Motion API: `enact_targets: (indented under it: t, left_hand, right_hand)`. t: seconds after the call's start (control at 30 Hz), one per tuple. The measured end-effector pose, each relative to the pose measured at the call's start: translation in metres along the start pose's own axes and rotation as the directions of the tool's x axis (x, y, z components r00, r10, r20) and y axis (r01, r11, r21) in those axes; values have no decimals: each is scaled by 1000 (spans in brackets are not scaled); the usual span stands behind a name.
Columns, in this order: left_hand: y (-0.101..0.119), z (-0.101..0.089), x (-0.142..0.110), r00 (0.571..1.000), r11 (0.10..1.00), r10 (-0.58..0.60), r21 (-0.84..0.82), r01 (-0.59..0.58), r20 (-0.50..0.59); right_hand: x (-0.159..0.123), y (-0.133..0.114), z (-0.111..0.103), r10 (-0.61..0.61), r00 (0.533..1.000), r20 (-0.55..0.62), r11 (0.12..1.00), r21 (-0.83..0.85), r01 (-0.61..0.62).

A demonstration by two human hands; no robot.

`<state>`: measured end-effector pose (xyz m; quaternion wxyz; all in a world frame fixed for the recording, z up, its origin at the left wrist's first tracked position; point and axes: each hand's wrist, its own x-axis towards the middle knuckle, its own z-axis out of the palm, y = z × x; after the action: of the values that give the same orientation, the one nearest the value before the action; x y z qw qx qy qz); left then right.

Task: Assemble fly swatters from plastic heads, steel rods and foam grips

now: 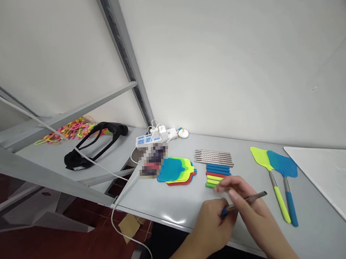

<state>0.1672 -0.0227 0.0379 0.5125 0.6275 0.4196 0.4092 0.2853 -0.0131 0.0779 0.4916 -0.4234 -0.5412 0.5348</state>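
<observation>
Closed fingers of my left hand (211,224) grip a blue handle (223,212), of which only a small end shows. A metal tube (256,197) runs from it to the right, across my right hand (252,212). The right thumb and curled fingers close around the tube; the fingertips are slightly blurred. Just beyond them lies a row of handles in blue (218,169), red, yellow and green. Several loose metal tubes (213,157) lie behind that row. To its left is a stack of fly swatter heads (171,170), blue on top, with green, yellow and red beneath.
Two assembled fly swatters, yellow (278,201) and blue (291,204), lie on the right by a white sheet (332,179). A power strip (149,140) with cables sits at the back. On the left are a metal frame (125,51), a black headset (97,145) and colourful cords (71,131).
</observation>
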Motion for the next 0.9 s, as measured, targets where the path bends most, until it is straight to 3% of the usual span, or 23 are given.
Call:
enact_targets:
  t: [0.1,0.2,0.33,0.47,0.7,0.9]
  left_hand:
    - [3,4,1,999,996,38,-85,-38,-2]
    - [-2,9,0,999,991,36,-131,-38,-14]
    - [-11,11,-2,1000,989,10,-150,-12,-12]
    - [-14,8,0,998,985,-9,-172,19,59]
    - [-19,8,6,995,988,-58,-140,69,80]
    - [-16,8,9,990,950,-136,-276,142,43]
  right_hand:
    - [-6,8,1,7,993,-116,985,170,13]
    - [-11,16,4,-53,977,-208,996,62,67]
    - [-14,20,8,-137,978,-161,985,-127,117]
    - [-14,12,15,-195,963,-186,956,-254,145]
    - [-15,4,28,-158,958,-240,947,-310,79]
    - [-12,12,24,-130,964,-233,946,-321,50]
